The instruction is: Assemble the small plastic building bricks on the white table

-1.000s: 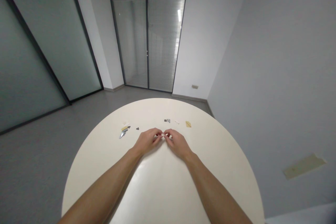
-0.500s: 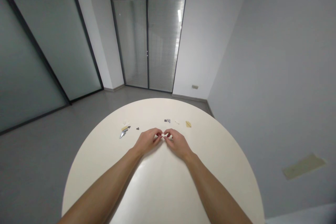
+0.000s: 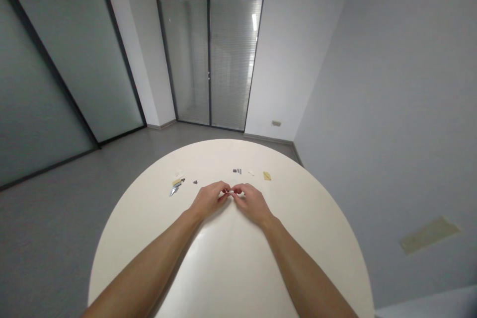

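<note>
Over the middle of the round white table (image 3: 231, 268), my left hand (image 3: 211, 198) and my right hand (image 3: 250, 202) meet fingertip to fingertip. Both are closed in a pinch around a tiny whitish piece (image 3: 231, 192), mostly covered by the fingers; its kind cannot be made out. Just beyond my hands lie small dark and grey pieces (image 3: 237, 171). A thin white piece (image 3: 251, 173) sits to the right of those. Left of my left hand is a small dark piece (image 3: 195, 182).
At the table's left lie a yellowish strip (image 3: 176, 182), a shiny silvery piece (image 3: 173, 191) and a pale, see-through scrap (image 3: 179, 173). A yellow square (image 3: 267, 176) lies at the right. Beyond the table stand a glass door (image 3: 210, 59) and a wall (image 3: 391, 109) on the right.
My fingertips have drawn slightly closer together around the whitish piece, and less of it shows. The pieces lying on the table have not moved.
</note>
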Available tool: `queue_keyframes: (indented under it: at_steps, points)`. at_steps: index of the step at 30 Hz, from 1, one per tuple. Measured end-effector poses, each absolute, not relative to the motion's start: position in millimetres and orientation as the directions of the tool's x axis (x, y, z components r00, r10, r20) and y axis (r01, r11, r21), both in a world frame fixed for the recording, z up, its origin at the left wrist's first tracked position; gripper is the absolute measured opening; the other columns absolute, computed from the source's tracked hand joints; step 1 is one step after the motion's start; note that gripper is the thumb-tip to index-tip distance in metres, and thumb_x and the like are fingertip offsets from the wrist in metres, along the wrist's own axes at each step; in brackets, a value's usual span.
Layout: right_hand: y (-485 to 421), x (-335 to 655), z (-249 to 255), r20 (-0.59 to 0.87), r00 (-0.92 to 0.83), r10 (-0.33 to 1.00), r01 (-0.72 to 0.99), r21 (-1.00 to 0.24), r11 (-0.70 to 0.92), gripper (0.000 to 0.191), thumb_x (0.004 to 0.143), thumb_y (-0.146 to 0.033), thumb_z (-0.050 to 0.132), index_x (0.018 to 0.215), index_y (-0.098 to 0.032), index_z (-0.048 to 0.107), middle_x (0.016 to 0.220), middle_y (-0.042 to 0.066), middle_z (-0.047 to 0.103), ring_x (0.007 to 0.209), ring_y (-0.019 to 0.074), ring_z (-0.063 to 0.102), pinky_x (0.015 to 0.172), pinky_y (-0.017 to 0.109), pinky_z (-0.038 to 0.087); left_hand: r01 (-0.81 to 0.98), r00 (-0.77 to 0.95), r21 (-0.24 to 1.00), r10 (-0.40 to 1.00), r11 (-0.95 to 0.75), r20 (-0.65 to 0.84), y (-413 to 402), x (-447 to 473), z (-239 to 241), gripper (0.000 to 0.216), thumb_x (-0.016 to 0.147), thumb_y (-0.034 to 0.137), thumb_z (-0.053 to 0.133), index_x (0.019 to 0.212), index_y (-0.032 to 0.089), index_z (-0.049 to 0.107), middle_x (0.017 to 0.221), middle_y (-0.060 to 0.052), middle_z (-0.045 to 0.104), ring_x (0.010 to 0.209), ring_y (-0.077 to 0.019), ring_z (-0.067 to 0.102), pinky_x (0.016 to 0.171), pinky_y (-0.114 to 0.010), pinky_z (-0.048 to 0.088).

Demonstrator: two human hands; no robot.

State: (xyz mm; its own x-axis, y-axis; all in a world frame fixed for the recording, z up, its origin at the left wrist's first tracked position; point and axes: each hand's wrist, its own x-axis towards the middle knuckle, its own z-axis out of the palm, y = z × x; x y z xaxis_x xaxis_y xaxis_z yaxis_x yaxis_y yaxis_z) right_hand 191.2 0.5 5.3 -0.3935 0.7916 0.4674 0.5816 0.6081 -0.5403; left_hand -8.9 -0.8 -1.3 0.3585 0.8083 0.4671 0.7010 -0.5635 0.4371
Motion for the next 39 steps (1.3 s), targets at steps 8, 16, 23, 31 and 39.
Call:
queue_keyframes:
  at_steps: [8,16,23,31,39]
  points:
    - [1.0,192.7,5.5,0.471,-0.396,0.789,0.586,-0.531,0.611,0.012,0.094,-0.028,0.058,0.101,-0.024,0.066,0.096,0.004,0.069,0.092,0.0184,0.062,0.084,0.033,0.047,0.706,0.35,0.444,0.817,-0.552,0.458,-3.8,-8.0,0.3,0.016,0.093,0.031,0.051,0.102,0.025,0.064,0.096,-0.001,0.071,0.083,-0.0151,0.066,0.07,-0.024,0.049]
    - [1.9,192.6,5.9,0.486,-0.391,0.782,0.584,-0.525,0.619,0.01,0.092,-0.025,0.061,0.1,-0.024,0.065,0.094,0.003,0.068,0.091,0.0185,0.061,0.083,0.032,0.046,0.701,0.365,0.435,0.809,-0.565,0.461,-2.4,-8.2,-2.0,0.015,0.093,0.028,0.051,0.102,0.025,0.063,0.095,0.0,0.072,0.082,-0.0146,0.067,0.07,-0.024,0.05]
    - [0.4,192.6,7.1,0.487,-0.389,0.782,0.585,-0.525,0.618,0.009,0.092,-0.026,0.06,0.099,-0.024,0.064,0.092,0.003,0.067,0.09,0.0184,0.061,0.082,0.032,0.046,0.696,0.369,0.437,0.806,-0.569,0.463,-3.5,-8.5,-1.0,0.015,0.093,0.026,0.051,0.102,0.025,0.063,0.095,0.001,0.072,0.08,-0.0138,0.068,0.069,-0.023,0.049]
    - [0.7,193.2,6.6,0.492,-0.395,0.776,0.572,-0.53,0.627,0.01,0.091,-0.021,0.06,0.1,-0.023,0.064,0.095,0.003,0.068,0.09,0.0176,0.061,0.084,0.031,0.046,0.69,0.37,0.433,0.798,-0.579,0.476,-2.7,-8.7,-1.8,0.014,0.094,0.027,0.051,0.102,0.024,0.062,0.095,0.001,0.072,0.079,-0.0131,0.068,0.068,-0.023,0.048]
    - [3.9,193.5,2.5,0.518,-0.395,0.759,0.565,-0.515,0.645,0.01,0.089,-0.019,0.062,0.098,-0.023,0.065,0.095,0.003,0.068,0.091,0.0182,0.062,0.083,0.032,0.047,0.7,0.368,0.422,0.798,-0.576,0.478,-2.3,-8.0,-2.6,0.015,0.093,0.025,0.051,0.104,0.025,0.062,0.096,0.001,0.071,0.082,-0.0136,0.067,0.07,-0.023,0.048]
